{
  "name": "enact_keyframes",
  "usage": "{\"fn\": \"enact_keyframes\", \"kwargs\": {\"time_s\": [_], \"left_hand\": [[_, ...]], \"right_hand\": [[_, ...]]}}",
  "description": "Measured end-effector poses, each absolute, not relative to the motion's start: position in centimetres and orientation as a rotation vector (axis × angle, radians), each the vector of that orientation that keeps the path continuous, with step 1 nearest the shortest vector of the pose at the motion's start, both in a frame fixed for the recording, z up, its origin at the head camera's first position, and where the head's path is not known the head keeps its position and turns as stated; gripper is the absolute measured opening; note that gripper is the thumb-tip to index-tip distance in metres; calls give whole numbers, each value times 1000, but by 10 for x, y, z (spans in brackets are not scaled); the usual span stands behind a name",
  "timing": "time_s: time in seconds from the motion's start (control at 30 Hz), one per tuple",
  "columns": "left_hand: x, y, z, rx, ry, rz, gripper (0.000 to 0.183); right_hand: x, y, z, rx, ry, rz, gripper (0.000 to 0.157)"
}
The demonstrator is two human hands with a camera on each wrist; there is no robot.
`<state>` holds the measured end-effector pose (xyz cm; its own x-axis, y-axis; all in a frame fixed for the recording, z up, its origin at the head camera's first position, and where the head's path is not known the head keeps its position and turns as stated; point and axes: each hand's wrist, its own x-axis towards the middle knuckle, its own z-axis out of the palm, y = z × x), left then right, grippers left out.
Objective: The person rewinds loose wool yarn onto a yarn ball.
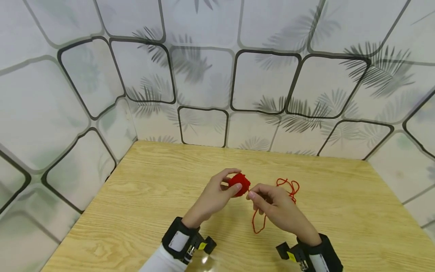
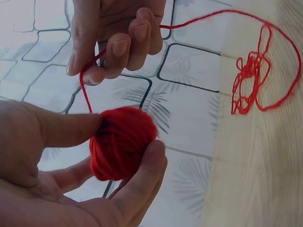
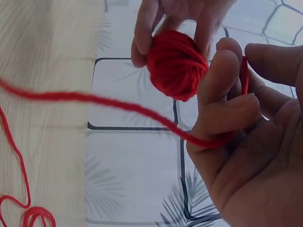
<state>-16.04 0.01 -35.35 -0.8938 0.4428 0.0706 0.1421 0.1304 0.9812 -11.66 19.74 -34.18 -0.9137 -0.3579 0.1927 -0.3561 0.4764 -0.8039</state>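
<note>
A small ball of red yarn (image 1: 240, 183) is held above the table by my left hand (image 1: 216, 194), thumb on one side and fingers on the other. In the left wrist view the yarn ball (image 2: 124, 144) shows its wound strands between thumb and fingertips. My right hand (image 1: 276, 206) is close beside it and pinches the yarn strand between thumb and index finger. From the ball the strand (image 2: 85, 92) runs up to that pinch, then passes through the curled fingers of the right hand (image 3: 255, 123). Its trailing length (image 3: 104, 100) leads away toward the table.
Loose red yarn (image 1: 291, 187) lies in tangled loops on the wooden table (image 1: 163, 181), beyond the right hand. Another loop (image 1: 258, 223) hangs below that hand. A patterned wall (image 1: 204, 79) borders the table at the back and left. Both wrists wear black camera straps (image 1: 180, 240).
</note>
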Motion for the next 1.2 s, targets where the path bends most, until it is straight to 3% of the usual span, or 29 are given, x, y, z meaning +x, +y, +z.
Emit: {"fn": "enact_keyframes", "kwargs": {"time_s": [0.23, 0.53, 1.2], "left_hand": [[-167, 2, -354, 447, 1779, 2166, 39], [-168, -1, -349, 465, 1524, 2217, 48], [-166, -10, -346, 818, 1643, 1730, 36]], "right_hand": [[-116, 191, -347, -711, 2645, -1428, 16], [-119, 189, -352, -762, 2598, -1385, 16], [-131, 218, -355, -582, 2611, -1517, 16]]}}
